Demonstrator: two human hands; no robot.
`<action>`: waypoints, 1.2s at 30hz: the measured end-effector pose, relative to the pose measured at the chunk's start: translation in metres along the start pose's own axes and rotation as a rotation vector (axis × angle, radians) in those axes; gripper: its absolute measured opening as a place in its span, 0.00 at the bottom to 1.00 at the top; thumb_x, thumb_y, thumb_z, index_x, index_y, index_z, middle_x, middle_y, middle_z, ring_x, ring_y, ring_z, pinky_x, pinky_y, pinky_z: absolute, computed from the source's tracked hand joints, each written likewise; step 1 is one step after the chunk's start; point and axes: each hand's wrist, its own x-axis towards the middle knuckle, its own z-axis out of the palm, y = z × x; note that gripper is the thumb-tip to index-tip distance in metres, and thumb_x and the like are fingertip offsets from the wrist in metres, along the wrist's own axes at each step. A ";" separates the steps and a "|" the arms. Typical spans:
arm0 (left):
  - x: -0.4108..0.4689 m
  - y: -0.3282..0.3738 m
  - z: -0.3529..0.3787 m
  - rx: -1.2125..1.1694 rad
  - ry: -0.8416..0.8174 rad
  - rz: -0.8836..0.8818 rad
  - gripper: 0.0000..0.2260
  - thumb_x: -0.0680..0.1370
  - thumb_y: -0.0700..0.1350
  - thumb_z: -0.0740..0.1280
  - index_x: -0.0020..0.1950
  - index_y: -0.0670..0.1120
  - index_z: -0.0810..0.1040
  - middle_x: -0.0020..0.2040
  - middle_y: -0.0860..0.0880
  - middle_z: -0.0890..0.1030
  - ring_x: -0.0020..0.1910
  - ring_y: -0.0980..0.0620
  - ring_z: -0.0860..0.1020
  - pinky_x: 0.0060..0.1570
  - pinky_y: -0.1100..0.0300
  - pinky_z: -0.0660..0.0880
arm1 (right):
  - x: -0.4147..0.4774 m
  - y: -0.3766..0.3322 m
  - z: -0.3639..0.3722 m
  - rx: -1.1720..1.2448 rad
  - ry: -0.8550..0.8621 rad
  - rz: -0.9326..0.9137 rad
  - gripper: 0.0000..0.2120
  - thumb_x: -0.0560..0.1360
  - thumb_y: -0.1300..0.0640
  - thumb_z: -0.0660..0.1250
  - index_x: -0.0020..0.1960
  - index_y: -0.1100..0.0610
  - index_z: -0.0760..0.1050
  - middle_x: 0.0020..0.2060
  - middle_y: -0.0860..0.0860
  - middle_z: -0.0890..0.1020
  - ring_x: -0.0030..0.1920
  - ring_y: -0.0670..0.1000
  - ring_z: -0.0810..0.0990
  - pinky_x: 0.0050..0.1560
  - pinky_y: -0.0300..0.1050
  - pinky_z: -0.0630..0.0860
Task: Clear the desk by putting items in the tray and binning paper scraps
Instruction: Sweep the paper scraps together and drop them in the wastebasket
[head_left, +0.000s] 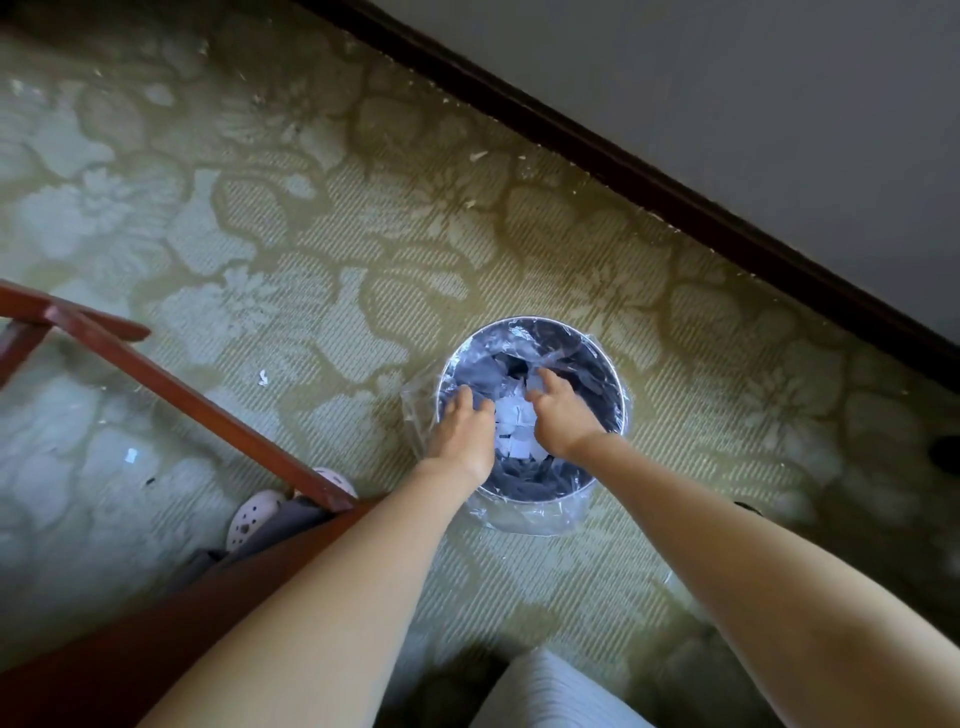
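A round bin (602, 358) lined with a clear plastic bag stands on the patterned carpet. White paper scraps (519, 441) lie inside it, between my hands. My left hand (462, 431) reaches over the bin's left rim, back of the hand up, fingers spread downward and holding nothing that I can see. My right hand (558, 413) hangs over the middle of the bin with the fingers relaxed and pointing into it. Both palms are hidden from me.
A reddish wooden desk edge and frame (171, 389) run along the left. Stray scraps (263, 378) lie on the carpet (337, 249) left of the bin. A dark skirting board (649, 176) and grey wall close off the right. A pale clog (254, 519) shows under the desk.
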 end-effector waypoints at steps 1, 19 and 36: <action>-0.006 0.001 -0.003 0.062 0.009 0.020 0.28 0.77 0.30 0.57 0.76 0.43 0.55 0.77 0.41 0.46 0.77 0.42 0.49 0.73 0.45 0.59 | -0.004 -0.001 -0.002 -0.080 -0.026 0.006 0.21 0.75 0.68 0.56 0.69 0.64 0.65 0.76 0.59 0.48 0.76 0.59 0.48 0.75 0.56 0.56; -0.270 0.030 -0.167 0.110 0.762 -0.040 0.13 0.81 0.40 0.55 0.64 0.41 0.70 0.62 0.40 0.72 0.63 0.40 0.71 0.57 0.49 0.70 | -0.225 -0.137 -0.175 -0.319 0.711 -0.294 0.13 0.76 0.63 0.55 0.58 0.63 0.70 0.55 0.60 0.76 0.56 0.61 0.76 0.57 0.51 0.67; -0.557 -0.205 -0.114 -0.265 1.219 -0.682 0.16 0.82 0.41 0.51 0.68 0.46 0.69 0.66 0.42 0.74 0.63 0.40 0.73 0.60 0.48 0.71 | -0.411 -0.437 -0.094 -0.361 0.821 -1.111 0.09 0.74 0.66 0.57 0.52 0.65 0.74 0.50 0.62 0.78 0.51 0.63 0.77 0.46 0.53 0.73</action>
